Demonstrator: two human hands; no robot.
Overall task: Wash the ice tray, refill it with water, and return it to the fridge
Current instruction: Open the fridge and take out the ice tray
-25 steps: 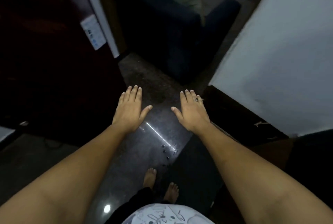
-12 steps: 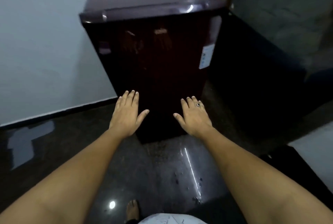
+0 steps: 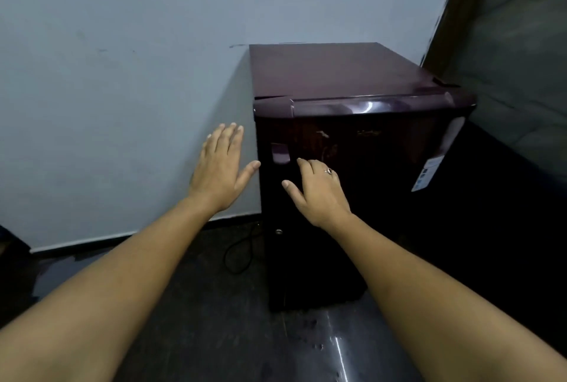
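A small dark maroon fridge stands on the floor against a pale wall, its door closed. A recessed handle sits near the door's upper left corner. My right hand, a ring on one finger, hovers in front of the door just below and right of that handle, fingers slightly bent and holding nothing. My left hand is held flat with straight fingers, just left of the fridge's left edge, in front of the wall. No ice tray is in view.
A black power cable loops on the dark floor at the fridge's lower left. A white label is stuck on the door's right side. A dark piece of furniture stands right of the fridge.
The view has swung from the floor and doorway up to the fridge. Both hands have risen to its upper door; the right hand now nears the handle, fingers bending.
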